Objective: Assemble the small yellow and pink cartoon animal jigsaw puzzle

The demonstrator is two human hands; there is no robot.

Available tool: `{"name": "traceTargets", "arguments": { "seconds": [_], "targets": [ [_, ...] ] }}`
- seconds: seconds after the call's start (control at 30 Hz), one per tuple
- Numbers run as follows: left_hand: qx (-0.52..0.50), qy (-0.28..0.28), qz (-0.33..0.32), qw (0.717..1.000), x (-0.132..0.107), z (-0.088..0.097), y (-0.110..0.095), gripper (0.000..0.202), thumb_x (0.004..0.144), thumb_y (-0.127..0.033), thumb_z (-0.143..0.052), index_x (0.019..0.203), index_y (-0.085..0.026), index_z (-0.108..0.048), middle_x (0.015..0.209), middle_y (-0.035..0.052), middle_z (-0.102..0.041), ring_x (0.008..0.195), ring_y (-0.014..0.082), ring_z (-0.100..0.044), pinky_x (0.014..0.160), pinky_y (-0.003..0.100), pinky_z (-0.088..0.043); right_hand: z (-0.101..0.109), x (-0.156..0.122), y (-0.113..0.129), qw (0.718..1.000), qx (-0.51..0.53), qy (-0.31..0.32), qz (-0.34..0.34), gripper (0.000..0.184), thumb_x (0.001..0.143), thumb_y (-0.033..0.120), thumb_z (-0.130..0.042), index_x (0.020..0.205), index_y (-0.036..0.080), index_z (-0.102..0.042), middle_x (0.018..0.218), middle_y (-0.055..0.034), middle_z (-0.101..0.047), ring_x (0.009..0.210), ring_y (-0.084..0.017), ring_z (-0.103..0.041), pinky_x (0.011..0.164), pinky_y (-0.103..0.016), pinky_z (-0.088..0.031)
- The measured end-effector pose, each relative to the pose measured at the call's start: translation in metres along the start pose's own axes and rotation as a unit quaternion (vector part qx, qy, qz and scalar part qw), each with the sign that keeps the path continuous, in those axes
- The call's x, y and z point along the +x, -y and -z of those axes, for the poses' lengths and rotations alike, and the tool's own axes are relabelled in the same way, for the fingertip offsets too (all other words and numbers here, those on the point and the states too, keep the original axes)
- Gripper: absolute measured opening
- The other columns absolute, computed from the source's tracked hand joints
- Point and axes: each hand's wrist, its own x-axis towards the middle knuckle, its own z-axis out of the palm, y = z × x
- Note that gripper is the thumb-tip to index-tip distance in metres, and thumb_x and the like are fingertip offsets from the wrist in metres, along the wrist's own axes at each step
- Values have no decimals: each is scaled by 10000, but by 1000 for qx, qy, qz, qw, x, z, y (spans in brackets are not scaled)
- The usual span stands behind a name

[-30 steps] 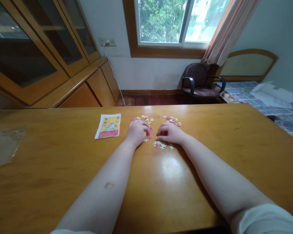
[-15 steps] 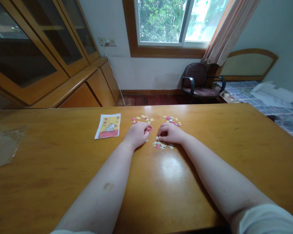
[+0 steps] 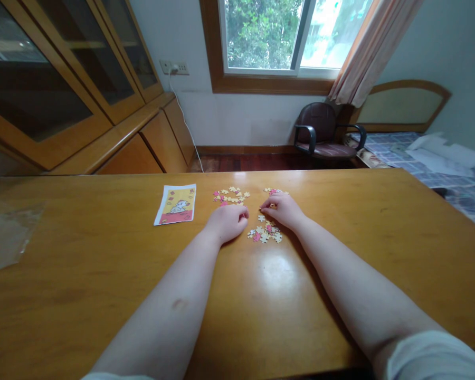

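Note:
My right hand (image 3: 284, 209) is closed in a pinch, with a small yellowish puzzle piece (image 3: 260, 209) at its fingertips. Just below them lies a pale puzzle piece (image 3: 261, 218) on the table. My left hand (image 3: 227, 221) rests on the table with curled fingers; whatever is inside them is hidden. Beyond it, yellow and pink puzzle pieces (image 3: 231, 199) form a loose ring. Nearer to me is a heap of mixed puzzle pieces (image 3: 265, 237). Another group of puzzle pieces (image 3: 269, 190) is partly covered by my right hand.
A picture card (image 3: 176, 206) with a white animal on yellow and pink lies left of the pieces. A clear plastic bag (image 3: 8, 237) is on the left of the wooden table (image 3: 142, 274). Behind stand a cabinet (image 3: 130, 153) and an armchair (image 3: 319, 132).
My right hand has moved from the near heap up and away, uncovering that heap and covering part of the far group. My left hand has drawn slightly nearer and its fingers have curled in.

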Motion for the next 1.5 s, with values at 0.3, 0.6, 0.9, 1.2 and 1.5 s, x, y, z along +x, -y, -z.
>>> {"name": "traceTargets", "arguments": {
  "seconds": [0.3, 0.6, 0.9, 1.2, 1.5],
  "targets": [
    [-57, -40, -42, 997, 4, -6, 7, 306, 789, -167, -443, 961, -208, -693, 982, 42, -695, 917, 200, -617, 859, 333, -487, 1, -3, 4, 999, 6, 23, 40, 192, 779, 103, -603, 851, 208, -747, 867, -43, -733, 847, -183, -639, 836, -314, -468],
    [28, -21, -24, 999, 6, -21, 16, 409, 826, -232, -490, 1189, -323, -654, 1431, 46, -474, 1348, 307, -338, 1130, 581, -172, 6, -5, 16, 994, 39, 83, 57, 374, 709, 10, -522, 955, 211, -720, 880, -6, -736, 777, -158, -620, 771, -289, -466],
    [7, -84, -54, 995, 4, -11, 10, 250, 790, -203, -510, 914, -245, -723, 1084, 49, -668, 1068, 238, -544, 1003, 432, -377, 9, -5, 11, 989, 40, 99, 102, 77, 714, 234, -751, 779, 197, -736, 784, -32, -678, 754, -154, -611, 734, -272, -464],
    [29, -101, -1, 994, 6, -7, 11, 229, 792, -196, -480, 851, -223, -699, 908, 40, -705, 900, 228, -590, 842, 378, -423, 1, -3, 6, 999, 9, 11, 31, 65, 698, 214, -788, 703, 212, -723, 692, 3, -682, 685, -136, -595, 673, -246, -433],
    [24, -109, 9, 994, 7, -11, 15, 277, 793, -181, -460, 913, -227, -706, 963, 43, -703, 956, 236, -581, 896, 390, -425, -1, -3, 8, 984, 33, 106, 139, 94, 764, 171, -726, 816, 235, -771, 774, -13, -740, 757, -157, -651, 774, -271, -480]
  ]
}}
